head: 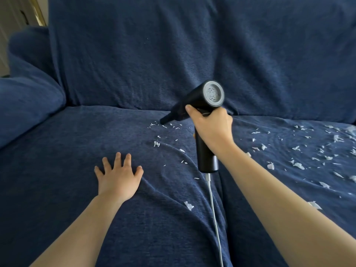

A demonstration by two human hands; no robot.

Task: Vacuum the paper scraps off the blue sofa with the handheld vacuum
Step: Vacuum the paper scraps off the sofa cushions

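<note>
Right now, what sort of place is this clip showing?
Most likely a home living room: a blue sofa with a loose fabric cover fills the view, with a padded armrest at the left, and the right hand holds a corded handheld vacuum over paper scraps.

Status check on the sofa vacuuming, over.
Right hand grips black handheld vacuum, nozzle at white paper scraps. Left hand flat on blue fabric sofa. Many scraps remain right; white cord trails down.
</note>
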